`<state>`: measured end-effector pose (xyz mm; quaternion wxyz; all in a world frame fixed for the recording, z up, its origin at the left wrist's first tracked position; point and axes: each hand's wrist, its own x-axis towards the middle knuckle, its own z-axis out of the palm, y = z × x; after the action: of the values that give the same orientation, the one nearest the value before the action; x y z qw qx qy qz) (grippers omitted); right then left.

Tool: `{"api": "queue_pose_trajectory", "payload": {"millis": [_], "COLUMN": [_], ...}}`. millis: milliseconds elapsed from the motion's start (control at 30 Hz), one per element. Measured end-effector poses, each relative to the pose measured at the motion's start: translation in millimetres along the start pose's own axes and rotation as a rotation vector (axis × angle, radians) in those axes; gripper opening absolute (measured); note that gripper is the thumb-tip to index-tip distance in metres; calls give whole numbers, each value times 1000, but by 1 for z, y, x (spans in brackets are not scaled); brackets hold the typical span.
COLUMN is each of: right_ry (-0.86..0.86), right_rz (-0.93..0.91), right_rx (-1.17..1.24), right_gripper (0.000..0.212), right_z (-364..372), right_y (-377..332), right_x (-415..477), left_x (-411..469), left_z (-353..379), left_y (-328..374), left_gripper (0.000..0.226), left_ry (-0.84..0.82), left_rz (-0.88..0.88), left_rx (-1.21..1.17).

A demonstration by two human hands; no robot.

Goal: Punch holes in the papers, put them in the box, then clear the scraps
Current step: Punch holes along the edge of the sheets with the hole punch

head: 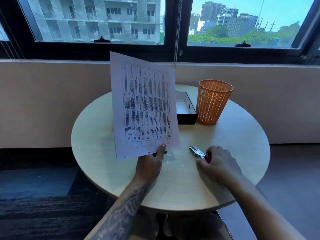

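White paper (143,104): pinched upright in left hand (152,163), punched edge lowest.
Right hand (220,163): closed on punch (197,152).
Box (186,108): one o'clock; lay sheet flat inside.
Scraps (170,157): on counter (103,135).

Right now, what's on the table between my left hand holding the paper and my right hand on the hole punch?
In the head view, small white paper scraps lie on the bare table between the left hand and right hand; the hole punch juts into that gap.

2 bare forearms, no sleeves, left hand (151,164) above a densely tattooed forearm, right hand (218,163) unmarked
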<state>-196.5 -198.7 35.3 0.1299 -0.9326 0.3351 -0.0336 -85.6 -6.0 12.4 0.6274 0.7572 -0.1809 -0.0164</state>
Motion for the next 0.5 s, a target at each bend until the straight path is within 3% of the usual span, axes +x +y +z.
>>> {"api": "queue_pose_trajectory", "payload": {"millis": [67, 133, 233, 367, 433, 500], "right_ry": [15, 69, 72, -166, -178, -142], "right_rz": [2, -12, -104, -66, -101, -137], "right_rx": [60, 395, 948, 1635, 1751, 1749], "right_gripper": [55, 60, 48, 30, 33, 39], "right_z": [-2, -10, -30, -56, -63, -68], "right_y": [-3, -13, -42, -74, -78, -76], "right_x": [5, 10, 17, 25, 28, 32], "left_x": [-5, -9, -12, -13, -13, -7], "left_z": [-3, -7, -12, -20, -25, -37], "left_y": [1, 3, 12, 24, 29, 26], "left_gripper": [32, 40, 35, 30, 43, 61], "left_ry": [-42, -89, -196, -350, -394, -339], "left_rz": [-55, -79, 4, 148, 137, 62], "left_rx": [4, 48, 142, 146, 79, -65]}}
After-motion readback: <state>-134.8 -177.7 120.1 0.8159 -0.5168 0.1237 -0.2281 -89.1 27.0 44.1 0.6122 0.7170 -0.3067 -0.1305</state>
